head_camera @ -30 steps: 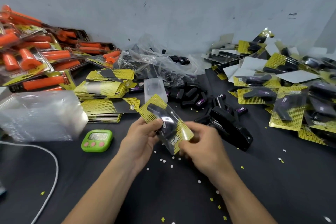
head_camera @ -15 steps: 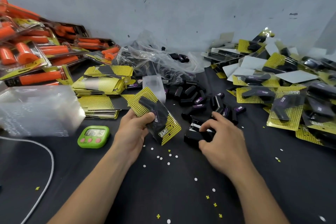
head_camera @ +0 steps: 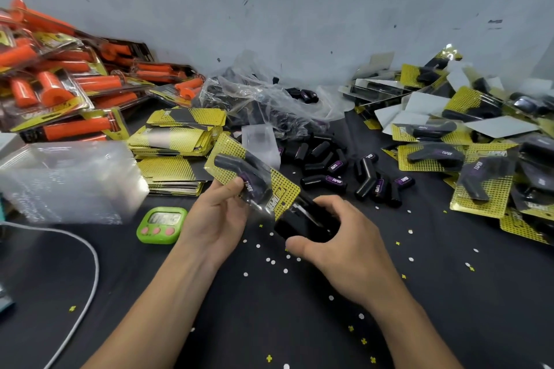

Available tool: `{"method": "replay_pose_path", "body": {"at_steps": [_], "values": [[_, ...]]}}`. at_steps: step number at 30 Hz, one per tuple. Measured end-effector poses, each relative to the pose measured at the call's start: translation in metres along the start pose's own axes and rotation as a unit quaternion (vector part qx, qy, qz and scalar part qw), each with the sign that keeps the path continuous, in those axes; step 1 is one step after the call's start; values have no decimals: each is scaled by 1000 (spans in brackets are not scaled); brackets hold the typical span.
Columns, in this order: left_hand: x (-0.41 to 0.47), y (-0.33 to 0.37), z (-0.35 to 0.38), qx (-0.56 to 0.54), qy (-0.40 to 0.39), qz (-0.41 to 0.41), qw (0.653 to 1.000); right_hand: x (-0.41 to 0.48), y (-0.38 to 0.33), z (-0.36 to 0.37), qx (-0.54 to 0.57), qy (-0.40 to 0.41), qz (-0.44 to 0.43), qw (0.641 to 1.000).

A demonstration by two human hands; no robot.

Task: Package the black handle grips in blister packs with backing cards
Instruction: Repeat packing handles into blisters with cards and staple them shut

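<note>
Hands meet low over the surface [head_camera: 263, 323]: right hand [head_camera: 338, 244] curled round black stapler [head_camera: 302, 226], thumb underneath, wrist bent inward. Left hand [head_camera: 218, 216], palm up, pinches blister pack [head_camera: 253, 181] w/ thumb on top. Pack's tilted, long axis far-left to near-right, near corner at stapler. Beyond, loose black grips [head_camera: 329, 159] lie scattered.
</note>
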State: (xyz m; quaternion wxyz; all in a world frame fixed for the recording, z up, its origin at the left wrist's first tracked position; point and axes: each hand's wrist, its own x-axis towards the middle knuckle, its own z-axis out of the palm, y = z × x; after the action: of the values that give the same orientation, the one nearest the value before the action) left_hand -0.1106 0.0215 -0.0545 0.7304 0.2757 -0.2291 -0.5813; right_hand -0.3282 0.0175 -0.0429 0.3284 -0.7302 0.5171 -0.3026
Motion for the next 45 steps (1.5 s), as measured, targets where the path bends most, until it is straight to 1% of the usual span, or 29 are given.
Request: {"method": "replay_pose_path", "body": {"at_steps": [4,7,9,11,25,29,31,34,35,37,38,39,40,41,42,43,44,45], "values": [[0,1,-2,-4,-12,2,1000,1,-5,2,4,-35,2,999],[-2,0,1,46,-26,1,999,1,-4,-2,33,-42,4,999],[-4,-2,3,86,-38,1,996,0,-5,-3,46,-38,1,998],[-5,-3,5,100,-50,1,994,0,-7,-2,60,-30,-5,998],[-5,-4,3,75,-59,-13,995,1,-12,3,114,5,17,993],[-6,-7,8,76,-78,-4,994,4,-10,5,143,44,37,988],[-6,-8,10,88,-62,8,994,8,-9,5,129,36,40,990],[-5,-11,10,90,11,21,996,14,-4,-1,128,-31,67,989],[-4,-10,9,81,37,27,996,16,-2,-4,140,-34,88,986],[-2,-6,5,55,79,34,995,17,0,-9,158,-7,126,979],[-1,-3,3,42,90,30,995,18,1,-10,141,15,137,980],[-1,-1,3,33,94,22,995,18,1,-9,87,49,134,986],[-2,-1,4,29,89,16,996,17,2,-7,15,103,121,987],[-3,-2,6,29,79,10,996,15,2,-3,-41,174,80,981],[-4,-3,8,34,64,6,997,12,-1,1,-49,248,11,967],[-5,-4,10,41,46,1,998,8,-6,4,-31,293,-64,954],[-6,-5,11,48,27,-4,998,5,-10,8,-10,306,-126,944],[-8,-5,12,53,6,-8,999,1,-14,14,2,288,-160,944]]}}
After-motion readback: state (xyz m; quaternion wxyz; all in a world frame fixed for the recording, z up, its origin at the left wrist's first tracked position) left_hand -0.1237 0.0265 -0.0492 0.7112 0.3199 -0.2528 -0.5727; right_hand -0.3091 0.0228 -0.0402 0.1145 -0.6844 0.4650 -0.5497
